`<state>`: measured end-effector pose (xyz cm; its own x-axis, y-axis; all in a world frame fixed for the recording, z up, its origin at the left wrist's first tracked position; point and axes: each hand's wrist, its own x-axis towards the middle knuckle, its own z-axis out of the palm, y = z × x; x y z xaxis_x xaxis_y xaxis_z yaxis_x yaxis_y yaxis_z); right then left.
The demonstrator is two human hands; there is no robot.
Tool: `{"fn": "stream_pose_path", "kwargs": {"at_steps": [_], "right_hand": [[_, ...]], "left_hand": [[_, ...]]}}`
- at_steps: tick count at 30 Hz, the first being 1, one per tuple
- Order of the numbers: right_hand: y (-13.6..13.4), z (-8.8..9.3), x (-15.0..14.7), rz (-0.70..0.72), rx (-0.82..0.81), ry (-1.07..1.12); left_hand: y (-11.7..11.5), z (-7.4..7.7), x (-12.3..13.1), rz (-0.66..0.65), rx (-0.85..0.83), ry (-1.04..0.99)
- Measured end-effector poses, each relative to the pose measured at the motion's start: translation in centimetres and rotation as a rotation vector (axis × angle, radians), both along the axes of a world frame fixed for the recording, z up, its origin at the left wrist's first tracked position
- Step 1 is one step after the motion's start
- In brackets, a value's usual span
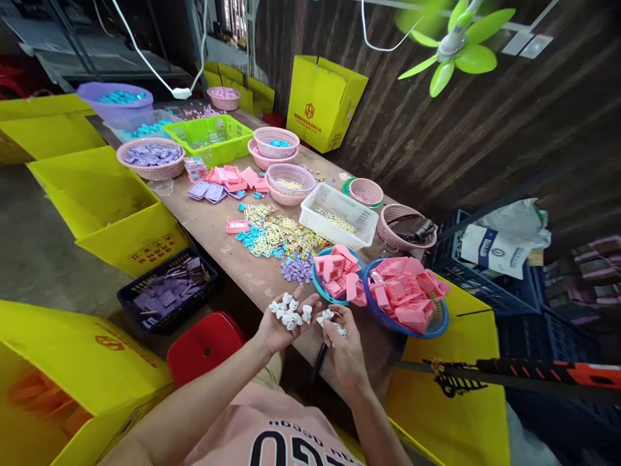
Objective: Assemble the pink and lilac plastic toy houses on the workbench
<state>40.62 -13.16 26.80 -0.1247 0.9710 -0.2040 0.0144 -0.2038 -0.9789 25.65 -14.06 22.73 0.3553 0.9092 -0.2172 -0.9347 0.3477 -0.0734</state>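
My left hand is palm up above the table's front edge, bearing several small white animal figurines with dark face marks. Beside it my right hand has its fingers curled around a few more white figurines. Just beyond my hands lie a heap of small purple pieces and a blue-rimmed basket of pink plastic parts. Cream-coloured frame pieces and small blue pieces are spread farther back on the table.
To the right stands a larger blue basket of pink parts. Farther back are a white basket, pink baskets and a green crate. Yellow boxes and a red stool stand left; a green fan hangs above.
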Motion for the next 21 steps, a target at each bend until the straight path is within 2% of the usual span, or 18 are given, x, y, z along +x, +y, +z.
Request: {"fn": "stream_pose_path", "kwargs": {"at_steps": [7,11,14,18,21], "right_hand": [[2.3,-0.2,0.2,-0.101,-0.134,0.225],[4.6,-1.3,-0.8,-0.195,-0.22,0.397],[7.2,-3.6,-1.8,-0.203,-0.277,0.518],[10.8,-8.0,-4.0,-0.227,-0.442,0.72],[12.4,-11.5,-6.1,-0.288,-0.531,0.854]], "left_hand": [[2.8,-0.1,0.5,-0.046,0.0,0.053],[5.7,-1.3,-0.5,-0.105,0.067,0.104],[8.7,-3.3,-2.0,-0.157,0.082,0.119],[13.0,-6.5,-5.0,-0.237,0.021,0.175],[15.3,-9.0,-7.2,-0.274,-0.019,0.232]]}}
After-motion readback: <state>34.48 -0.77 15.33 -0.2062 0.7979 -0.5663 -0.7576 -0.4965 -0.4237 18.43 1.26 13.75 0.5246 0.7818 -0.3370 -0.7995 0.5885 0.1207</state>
